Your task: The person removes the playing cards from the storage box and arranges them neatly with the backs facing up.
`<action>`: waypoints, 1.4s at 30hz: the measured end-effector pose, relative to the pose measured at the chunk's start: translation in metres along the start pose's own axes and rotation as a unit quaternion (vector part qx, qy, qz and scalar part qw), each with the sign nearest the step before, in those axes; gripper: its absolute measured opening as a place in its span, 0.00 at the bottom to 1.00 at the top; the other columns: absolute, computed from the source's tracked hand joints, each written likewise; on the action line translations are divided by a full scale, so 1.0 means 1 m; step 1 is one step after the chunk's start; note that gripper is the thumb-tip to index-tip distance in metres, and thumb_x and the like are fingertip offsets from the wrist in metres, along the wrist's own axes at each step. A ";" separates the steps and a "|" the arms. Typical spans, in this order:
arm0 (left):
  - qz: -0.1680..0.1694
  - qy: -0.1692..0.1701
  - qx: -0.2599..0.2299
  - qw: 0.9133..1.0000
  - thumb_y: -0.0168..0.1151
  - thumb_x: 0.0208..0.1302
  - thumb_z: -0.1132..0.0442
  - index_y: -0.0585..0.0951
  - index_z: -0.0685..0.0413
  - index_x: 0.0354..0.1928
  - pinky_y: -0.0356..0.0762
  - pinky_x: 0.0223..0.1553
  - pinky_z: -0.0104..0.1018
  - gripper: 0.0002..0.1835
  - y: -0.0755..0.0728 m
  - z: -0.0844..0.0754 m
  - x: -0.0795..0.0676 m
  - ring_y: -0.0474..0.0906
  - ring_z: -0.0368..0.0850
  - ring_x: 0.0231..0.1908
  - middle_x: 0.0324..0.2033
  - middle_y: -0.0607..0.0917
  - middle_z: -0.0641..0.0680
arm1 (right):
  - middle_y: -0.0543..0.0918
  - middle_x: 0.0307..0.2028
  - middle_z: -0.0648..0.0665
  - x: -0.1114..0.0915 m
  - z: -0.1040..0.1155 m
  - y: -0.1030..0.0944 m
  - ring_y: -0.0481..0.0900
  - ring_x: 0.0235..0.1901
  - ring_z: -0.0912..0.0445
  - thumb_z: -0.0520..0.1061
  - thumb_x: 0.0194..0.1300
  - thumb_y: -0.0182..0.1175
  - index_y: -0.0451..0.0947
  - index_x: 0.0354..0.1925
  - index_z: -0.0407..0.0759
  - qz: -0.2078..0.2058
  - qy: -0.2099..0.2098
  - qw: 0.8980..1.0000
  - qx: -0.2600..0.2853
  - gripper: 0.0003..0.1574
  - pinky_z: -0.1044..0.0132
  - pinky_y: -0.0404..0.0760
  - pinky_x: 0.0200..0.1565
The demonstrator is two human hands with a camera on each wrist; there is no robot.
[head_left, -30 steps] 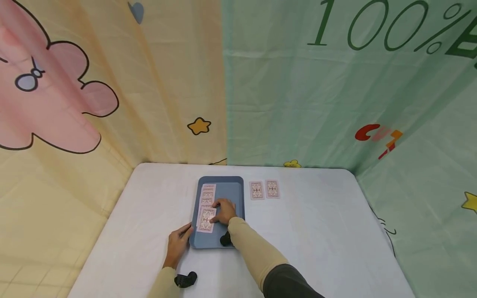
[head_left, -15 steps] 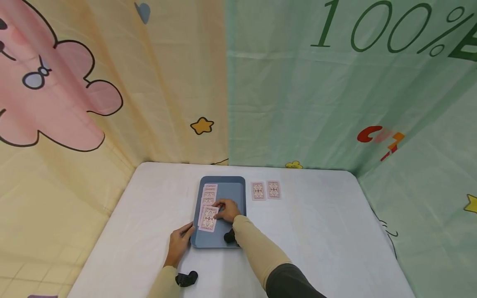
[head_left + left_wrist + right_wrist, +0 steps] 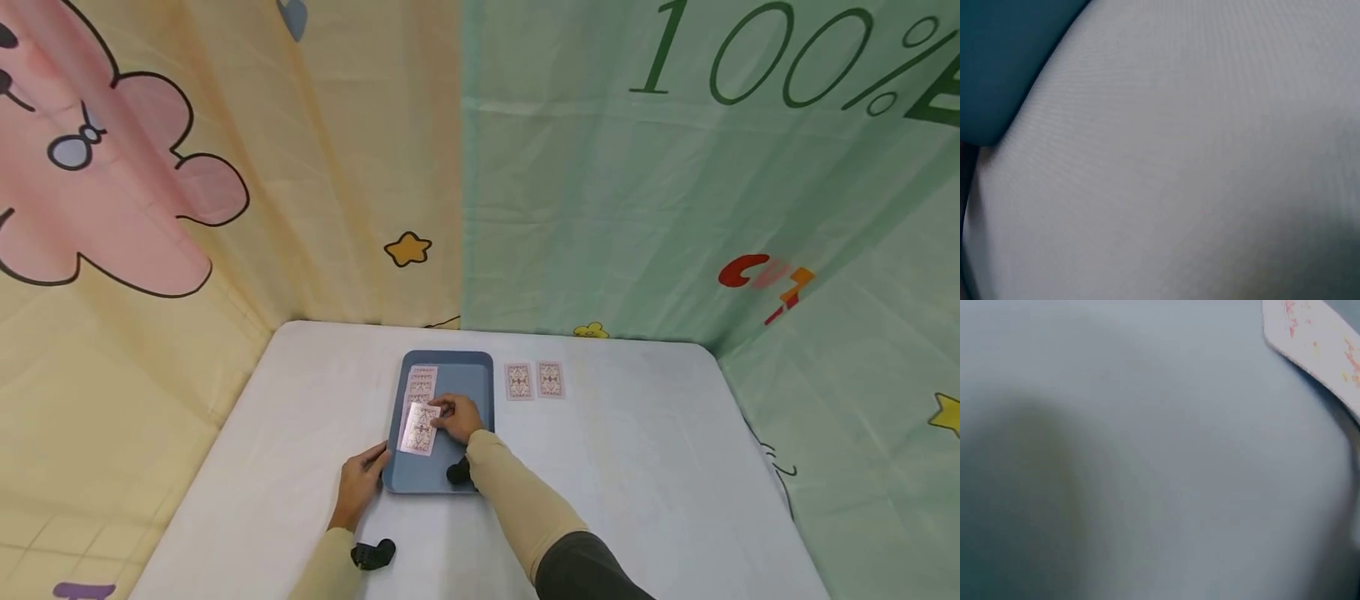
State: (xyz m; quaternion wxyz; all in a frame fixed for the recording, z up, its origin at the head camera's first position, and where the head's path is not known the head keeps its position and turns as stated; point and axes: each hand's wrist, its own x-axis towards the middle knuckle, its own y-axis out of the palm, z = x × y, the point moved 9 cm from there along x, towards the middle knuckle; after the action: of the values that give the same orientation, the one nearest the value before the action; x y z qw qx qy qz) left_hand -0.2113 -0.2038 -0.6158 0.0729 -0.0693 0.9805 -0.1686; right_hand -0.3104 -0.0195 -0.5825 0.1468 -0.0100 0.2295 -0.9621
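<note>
My right hand (image 3: 459, 418) pinches a playing card (image 3: 419, 430) by its right edge, its patterned red-and-white back facing up. In the right wrist view a corner of a playing card shows at the upper right. Beneath the held card in the head view, a column of overlapping face-down cards (image 3: 422, 382) runs along the left side of the blue-grey tray (image 3: 467, 377). My left hand (image 3: 358, 485) holds the tray's left rim near its front corner. The left wrist view catches a dark teal piece of that tray (image 3: 1010, 62) at upper left.
Two more face-down cards (image 3: 519, 382) lie side by side on the white tablecloth (image 3: 637, 467), to the right of the tray. Printed curtains (image 3: 585, 208) hang behind and beside the table. A black wrist device (image 3: 373, 554) sits by the left sleeve.
The right hand has lifted the front card and shifted it slightly up and right, where it now tilts and catches light. The left hand stays at the tray's rim.
</note>
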 end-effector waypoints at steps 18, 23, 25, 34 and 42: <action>-0.004 -0.002 0.005 1.000 0.57 0.70 0.61 0.75 0.69 0.59 0.62 0.65 0.53 0.21 -0.005 0.000 -0.001 0.66 0.62 0.64 0.58 0.76 0.67 | 0.72 0.22 0.50 -0.004 -0.010 -0.011 0.72 0.24 0.59 0.29 0.56 0.65 0.83 0.46 0.33 -0.019 0.067 0.994 0.082 0.17 0.67 0.78 0.31; -0.008 -0.006 0.011 1.000 0.57 0.69 0.63 0.76 0.69 0.59 0.62 0.64 0.53 0.21 -0.007 0.004 -0.004 0.66 0.63 0.64 0.58 0.76 0.68 | 0.74 0.25 0.46 -0.011 -0.017 -0.010 0.79 0.27 0.56 0.26 0.57 0.63 0.82 0.47 0.31 -0.017 0.095 0.987 0.126 0.18 0.60 0.84 0.33; -0.007 -0.006 0.008 1.000 0.57 0.69 0.63 0.76 0.69 0.59 0.63 0.64 0.53 0.21 -0.006 0.004 -0.004 0.67 0.63 0.63 0.58 0.76 0.68 | 0.76 0.26 0.45 -0.011 -0.017 -0.012 0.80 0.27 0.56 0.26 0.57 0.63 0.82 0.47 0.32 -0.020 0.097 0.988 0.118 0.18 0.60 0.84 0.33; -0.010 -0.013 0.000 1.000 0.57 0.69 0.62 0.76 0.69 0.59 0.63 0.64 0.53 0.21 -0.006 0.003 -0.003 0.66 0.63 0.64 0.58 0.76 0.67 | 0.81 0.31 0.42 -0.013 -0.010 -0.023 0.82 0.28 0.55 0.27 0.56 0.65 0.83 0.47 0.33 -0.022 0.087 0.988 0.124 0.18 0.60 0.84 0.35; 0.010 -0.022 -0.011 1.000 0.55 0.70 0.63 0.74 0.69 0.60 0.62 0.65 0.53 0.21 0.000 0.000 -0.001 0.65 0.62 0.65 0.60 0.75 0.67 | 0.81 0.33 0.41 -0.016 -0.007 -0.044 0.83 0.28 0.54 0.28 0.55 0.66 0.82 0.47 0.32 -0.039 0.070 0.988 0.132 0.19 0.57 0.85 0.36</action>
State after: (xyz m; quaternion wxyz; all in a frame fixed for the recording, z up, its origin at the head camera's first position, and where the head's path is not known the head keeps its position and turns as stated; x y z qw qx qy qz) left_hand -0.2106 -0.2036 -0.6161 0.0954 -0.0636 0.9811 -0.1557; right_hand -0.3077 0.0255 -0.5686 0.0928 0.0678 0.1094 -0.9873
